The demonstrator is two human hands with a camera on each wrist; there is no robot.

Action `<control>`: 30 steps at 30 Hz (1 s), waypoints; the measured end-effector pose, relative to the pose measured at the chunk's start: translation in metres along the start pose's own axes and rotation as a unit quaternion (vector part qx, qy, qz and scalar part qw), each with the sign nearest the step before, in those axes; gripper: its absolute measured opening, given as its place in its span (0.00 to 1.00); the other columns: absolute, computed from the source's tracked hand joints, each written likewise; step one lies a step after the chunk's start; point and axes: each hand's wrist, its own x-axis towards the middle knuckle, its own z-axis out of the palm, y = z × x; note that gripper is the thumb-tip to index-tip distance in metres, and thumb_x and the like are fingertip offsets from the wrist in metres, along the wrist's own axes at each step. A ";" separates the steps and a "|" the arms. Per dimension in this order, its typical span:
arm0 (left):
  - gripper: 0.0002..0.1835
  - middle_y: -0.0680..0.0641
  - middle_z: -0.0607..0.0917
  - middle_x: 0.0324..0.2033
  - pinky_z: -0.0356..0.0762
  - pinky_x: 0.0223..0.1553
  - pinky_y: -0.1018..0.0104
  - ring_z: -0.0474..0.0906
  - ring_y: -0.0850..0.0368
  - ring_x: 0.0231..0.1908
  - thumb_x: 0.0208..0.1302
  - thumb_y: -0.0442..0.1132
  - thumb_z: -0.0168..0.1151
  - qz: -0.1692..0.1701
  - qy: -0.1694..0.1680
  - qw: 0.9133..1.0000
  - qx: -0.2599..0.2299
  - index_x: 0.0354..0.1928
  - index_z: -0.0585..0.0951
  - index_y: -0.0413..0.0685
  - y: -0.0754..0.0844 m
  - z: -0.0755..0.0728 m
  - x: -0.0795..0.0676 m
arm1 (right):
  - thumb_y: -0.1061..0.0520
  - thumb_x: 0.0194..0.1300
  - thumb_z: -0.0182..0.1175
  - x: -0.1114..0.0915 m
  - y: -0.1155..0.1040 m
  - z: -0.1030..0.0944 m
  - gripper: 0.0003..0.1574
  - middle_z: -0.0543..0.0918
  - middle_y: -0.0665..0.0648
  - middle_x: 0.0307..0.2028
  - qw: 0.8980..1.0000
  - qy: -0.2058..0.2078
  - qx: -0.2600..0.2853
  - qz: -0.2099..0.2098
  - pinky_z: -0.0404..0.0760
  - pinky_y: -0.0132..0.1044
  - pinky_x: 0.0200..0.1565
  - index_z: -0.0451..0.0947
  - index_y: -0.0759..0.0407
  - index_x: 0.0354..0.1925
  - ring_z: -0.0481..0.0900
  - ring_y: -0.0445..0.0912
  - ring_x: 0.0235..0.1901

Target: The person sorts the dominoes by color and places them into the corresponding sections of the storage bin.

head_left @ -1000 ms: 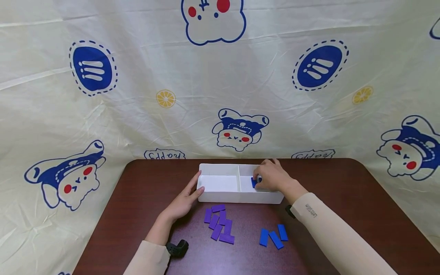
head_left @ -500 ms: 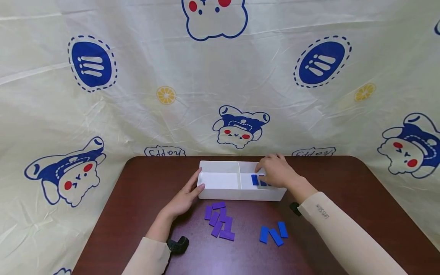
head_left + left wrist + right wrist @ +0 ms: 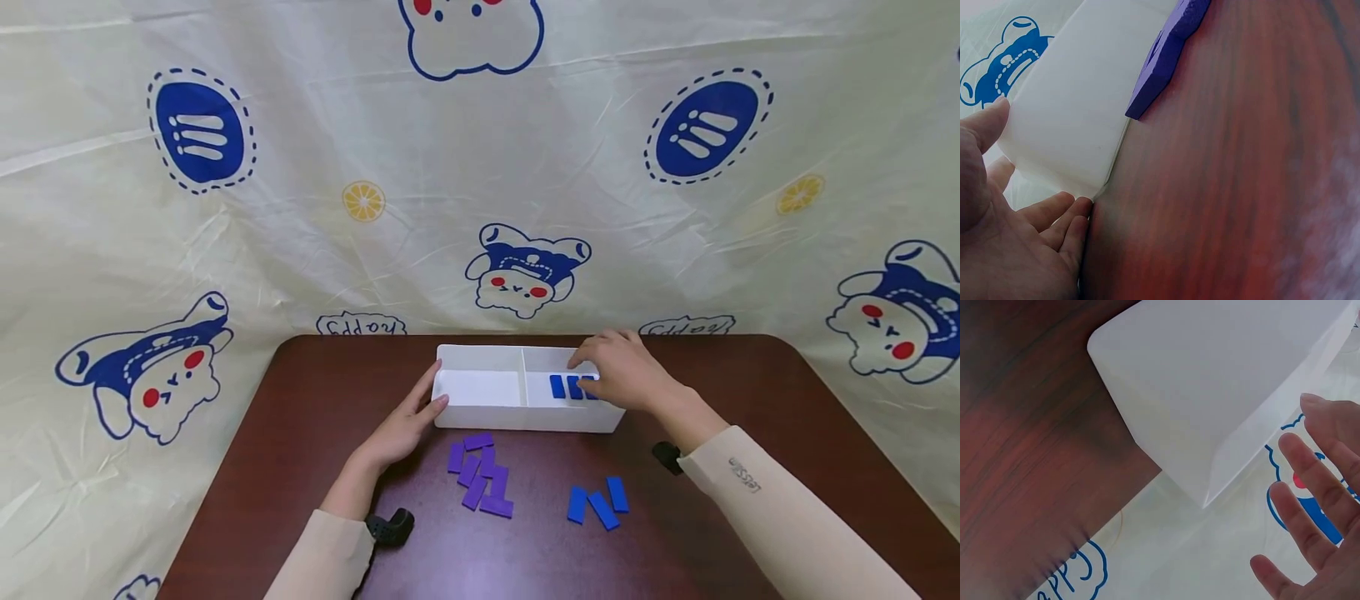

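A white two-compartment box (image 3: 480, 418) stands near the table's far edge. At its left end, my left hand (image 3: 402, 425) touches the wall with fairly straight fingers, the thumb at the front corner; the left wrist view shows fingertips (image 3: 1082, 205) at the box's lower edge. Over the right compartment is my right hand (image 3: 626, 371), fingers spread and holding nothing, as the right wrist view also shows. Under it a row of small blue tiles (image 3: 557, 387) lies in that compartment, its right end partly hidden by the hand. White floor shows throughout the left compartment.
Several purple tiles (image 3: 473, 492) lie loosely grouped on the brown table (image 3: 540, 550) in front of the box. To their right lie three blue tiles (image 3: 603, 511). A printed white cloth (image 3: 420, 275) hangs behind the table.
My right hand has let go of a blue tile inside the right compartment and moved rightward, uncovering the row of blue tiles. The left hand has stayed at the box's left end.
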 end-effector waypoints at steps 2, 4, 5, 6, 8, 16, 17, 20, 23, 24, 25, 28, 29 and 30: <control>0.38 0.50 0.47 0.84 0.49 0.79 0.42 0.44 0.45 0.82 0.81 0.51 0.51 0.001 -0.002 1.000 -0.003 0.84 0.46 0.69 0.000 0.000 0.000 | 0.54 0.62 0.75 -0.005 0.001 -0.001 0.16 0.88 0.57 0.54 1.000 0.001 -0.005 -0.002 0.61 0.68 0.68 0.90 0.51 0.49 0.75 0.60 0.63; 0.38 0.50 0.47 0.84 0.49 0.79 0.41 0.45 0.44 0.82 0.82 0.50 0.51 0.000 -0.004 1.000 -0.004 0.84 0.45 0.68 0.001 0.000 0.000 | 0.54 0.62 0.74 -0.009 0.002 -0.002 0.16 0.88 0.57 0.54 1.000 0.002 -0.005 -0.004 0.63 0.67 0.67 0.90 0.51 0.49 0.76 0.60 0.62; 0.38 0.49 0.46 0.84 0.49 0.79 0.41 0.45 0.44 0.82 0.82 0.50 0.51 0.000 -0.005 1.000 -0.005 0.84 0.45 0.68 0.001 0.000 0.000 | 0.54 0.62 0.75 -0.011 0.002 -0.002 0.16 0.88 0.57 0.53 1.000 0.003 -0.005 -0.004 0.65 0.66 0.66 0.90 0.51 0.49 0.77 0.59 0.61; 0.38 0.50 0.46 0.84 0.49 0.79 0.41 0.45 0.44 0.82 0.82 0.50 0.51 0.000 -0.006 1.000 -0.005 0.84 0.45 0.69 0.001 0.000 0.000 | 0.54 0.62 0.74 -0.013 0.003 -0.002 0.16 0.88 0.57 0.53 1.000 0.003 -0.003 -0.004 0.67 0.65 0.65 0.90 0.51 0.49 0.77 0.59 0.60; 0.38 0.49 0.46 0.84 0.49 0.79 0.41 0.44 0.44 0.82 0.82 0.51 0.51 0.000 -0.006 1.000 -0.004 0.84 0.45 0.70 0.001 0.000 0.000 | 0.54 0.62 0.74 -0.017 0.004 -0.002 0.16 0.89 0.57 0.52 1.000 0.004 0.001 -0.005 0.70 0.64 0.62 0.90 0.51 0.49 0.78 0.59 0.58; 0.38 0.50 0.44 0.84 0.46 0.80 0.41 0.40 0.48 0.83 0.81 0.53 0.51 0.001 -0.006 1.000 0.005 0.84 0.45 0.72 0.003 -0.001 0.000 | 0.53 0.60 0.76 -0.041 0.004 -0.010 0.19 0.89 0.57 0.52 1.000 0.014 -0.003 -0.017 0.76 0.58 0.55 0.90 0.52 0.50 0.80 0.56 0.54; 0.38 0.50 0.44 0.84 0.45 0.80 0.41 0.39 0.48 0.83 0.81 0.53 0.51 0.002 -0.004 1.000 0.006 0.83 0.45 0.73 0.004 -0.001 0.001 | 0.53 0.59 0.76 -0.045 0.005 -0.011 0.19 0.89 0.56 0.51 1.000 0.017 -0.006 -0.018 0.77 0.56 0.54 0.90 0.52 0.50 0.81 0.55 0.53; 0.37 0.50 0.44 0.84 0.44 0.80 0.41 0.38 0.49 0.83 0.81 0.52 0.51 0.005 0.000 1.000 0.006 0.83 0.46 0.73 0.005 -0.002 0.003 | 0.54 0.58 0.77 -0.055 0.004 -0.014 0.19 0.89 0.55 0.47 0.999 0.024 -0.001 -0.025 0.80 0.50 0.48 0.90 0.52 0.49 0.81 0.51 0.45; 0.37 0.51 0.45 0.84 0.42 0.80 0.41 0.38 0.50 0.83 0.81 0.53 0.51 0.004 0.004 1.000 0.007 0.83 0.46 0.76 0.004 -0.003 0.004 | 0.55 0.58 0.78 -0.066 0.003 -0.013 0.18 0.89 0.53 0.45 0.999 0.025 0.006 -0.035 0.82 0.45 0.43 0.89 0.52 0.48 0.81 0.48 0.40; 0.37 0.51 0.45 0.84 0.42 0.80 0.41 0.38 0.49 0.83 0.81 0.53 0.51 0.006 0.004 1.000 0.008 0.83 0.46 0.76 0.004 -0.003 0.004 | 0.55 0.57 0.78 -0.070 0.003 -0.012 0.18 0.88 0.53 0.44 0.999 0.023 0.009 -0.037 0.83 0.44 0.42 0.89 0.52 0.47 0.81 0.47 0.40; 0.37 0.51 0.45 0.84 0.42 0.80 0.41 0.38 0.50 0.83 0.81 0.53 0.51 0.005 0.004 1.000 0.010 0.83 0.46 0.77 0.003 -0.002 0.004 | 0.55 0.57 0.78 -0.073 0.002 -0.010 0.18 0.88 0.53 0.45 0.999 0.022 0.009 -0.039 0.84 0.45 0.42 0.89 0.53 0.47 0.82 0.47 0.40; 0.37 0.51 0.45 0.84 0.42 0.80 0.39 0.38 0.49 0.83 0.81 0.54 0.51 0.000 0.002 1.000 0.015 0.83 0.46 0.77 0.000 -0.001 0.003 | 0.53 0.56 0.78 -0.085 0.000 -0.004 0.18 0.88 0.52 0.45 0.999 0.011 0.011 -0.040 0.85 0.47 0.45 0.88 0.51 0.46 0.83 0.47 0.42; 0.37 0.51 0.45 0.84 0.41 0.80 0.39 0.38 0.48 0.83 0.81 0.54 0.51 -0.001 0.000 1.000 0.016 0.83 0.46 0.77 0.000 0.000 0.002 | 0.53 0.56 0.79 -0.088 -0.001 -0.001 0.18 0.88 0.51 0.45 0.999 0.005 0.012 -0.039 0.85 0.48 0.46 0.88 0.51 0.46 0.83 0.47 0.42; 0.37 0.50 0.45 0.84 0.41 0.80 0.39 0.38 0.48 0.83 0.81 0.54 0.51 -0.004 -0.001 1.000 0.017 0.83 0.46 0.77 0.000 0.000 0.001 | 0.52 0.56 0.79 -0.091 -0.001 0.001 0.18 0.88 0.50 0.45 0.999 -0.004 0.015 -0.038 0.84 0.49 0.47 0.88 0.51 0.45 0.83 0.47 0.43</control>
